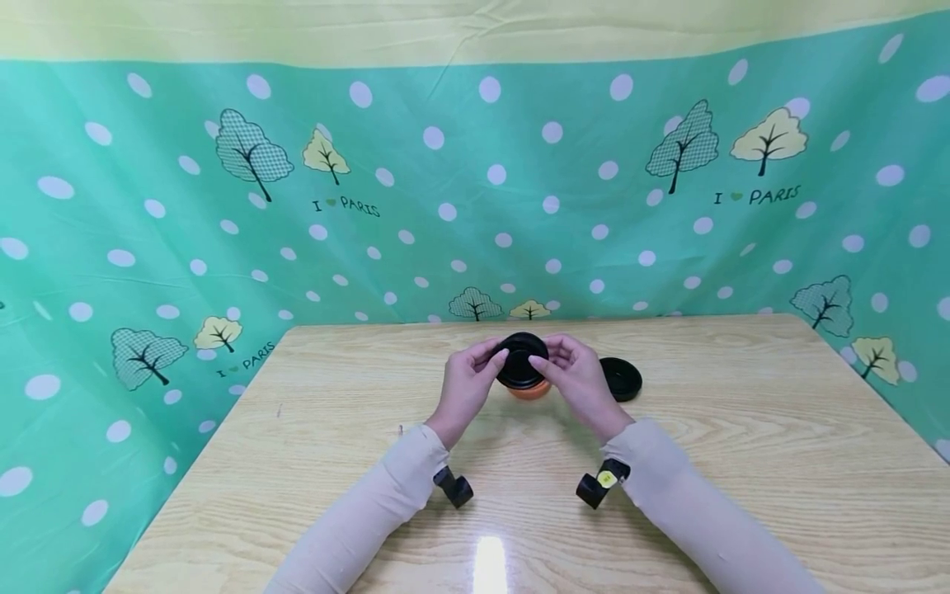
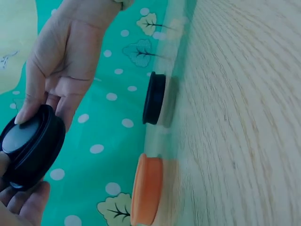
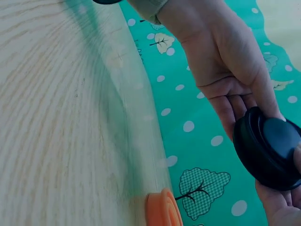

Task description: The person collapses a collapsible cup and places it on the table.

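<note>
Both hands hold a round, flat black piece with a stepped rim, which looks like a lid, raised and tilted above the table. My left hand grips its left edge, thumb on the face and fingers behind. On the opposite edge, my right hand pinches it the same way. In the left wrist view, the smooth raised disc at the centre of the black piece shows. An orange round piece of similar shape rests on the table below, partly hidden in the head view. A second black round piece lies beside the right hand.
The light wood-grain table stretches out on both sides of the hands. Behind it hangs a green dotted cloth printed with trees. Each wrist wears a small black camera.
</note>
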A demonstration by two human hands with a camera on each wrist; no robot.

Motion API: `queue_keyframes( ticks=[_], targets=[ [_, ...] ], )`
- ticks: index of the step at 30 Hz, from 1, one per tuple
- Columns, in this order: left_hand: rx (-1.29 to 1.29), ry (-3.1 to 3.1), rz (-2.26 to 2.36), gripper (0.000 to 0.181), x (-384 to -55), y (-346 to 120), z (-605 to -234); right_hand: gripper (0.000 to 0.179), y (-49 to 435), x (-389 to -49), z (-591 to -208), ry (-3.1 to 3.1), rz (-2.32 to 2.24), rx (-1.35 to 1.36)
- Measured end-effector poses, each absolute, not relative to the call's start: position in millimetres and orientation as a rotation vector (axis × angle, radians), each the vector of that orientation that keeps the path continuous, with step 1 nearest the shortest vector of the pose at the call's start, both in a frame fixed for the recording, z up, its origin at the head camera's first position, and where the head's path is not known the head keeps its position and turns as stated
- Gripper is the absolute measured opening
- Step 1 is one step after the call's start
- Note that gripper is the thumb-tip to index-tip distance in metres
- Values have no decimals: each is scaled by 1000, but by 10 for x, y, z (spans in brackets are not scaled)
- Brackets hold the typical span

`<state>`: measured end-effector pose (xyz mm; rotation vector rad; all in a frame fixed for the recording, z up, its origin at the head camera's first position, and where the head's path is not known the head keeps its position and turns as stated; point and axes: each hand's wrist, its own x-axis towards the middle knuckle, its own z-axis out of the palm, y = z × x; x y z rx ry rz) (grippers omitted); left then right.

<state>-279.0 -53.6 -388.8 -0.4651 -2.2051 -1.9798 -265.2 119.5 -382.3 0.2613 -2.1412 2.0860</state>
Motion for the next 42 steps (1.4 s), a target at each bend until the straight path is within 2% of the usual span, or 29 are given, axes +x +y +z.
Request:
queue_keyframes(
  ticks=[14, 24, 34, 42],
  targets=[
    [-635, -2134, -2161, 34, -2763, -642, -3853, 34, 1291, -2634, -3767, -2185, 2080, 264],
    [-607, -2215, -2173, 30, -2734, -690, -3810, 34, 1331, -2641, -3810, -2219, 2103, 338],
    [-633, -2204, -2211, 31, -2729, -706, -3827, 54, 1413, -2629, -3757, -2367, 2170, 463],
    [-746, -2160, -2194, 30, -2688, -700, -3785, 57, 1474, -2681, -3724, -2485, 2177, 560]
  ],
)
